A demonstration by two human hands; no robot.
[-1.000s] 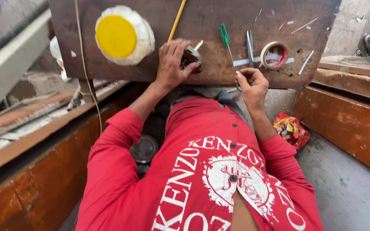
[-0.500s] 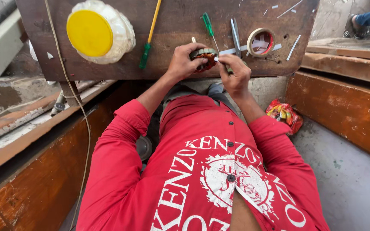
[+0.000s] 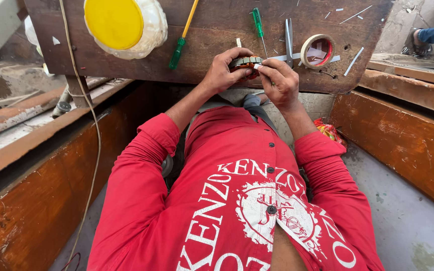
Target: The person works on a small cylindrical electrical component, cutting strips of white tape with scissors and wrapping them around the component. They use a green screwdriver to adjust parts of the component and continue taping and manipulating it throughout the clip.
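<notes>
Fingers of both hands close around a small round wound core, grey metal laminations on the outside with reddish copper wire showing within (image 3: 245,64). My left hand (image 3: 223,71) cups it from the side, thumb and fingers curled tight; my right hand (image 3: 279,83) pinches its other edge with the fingertips. It sits just above the near edge of the dark wooden board (image 3: 212,37), not resting on it. Held only by 2 pinches over that edge, it could slip and drop toward my lap if either grip loosens. Nearby lie a green-handled screwdriver (image 3: 259,24), steel scissors (image 3: 289,35) and a roll of cream tape (image 3: 317,51).
</notes>
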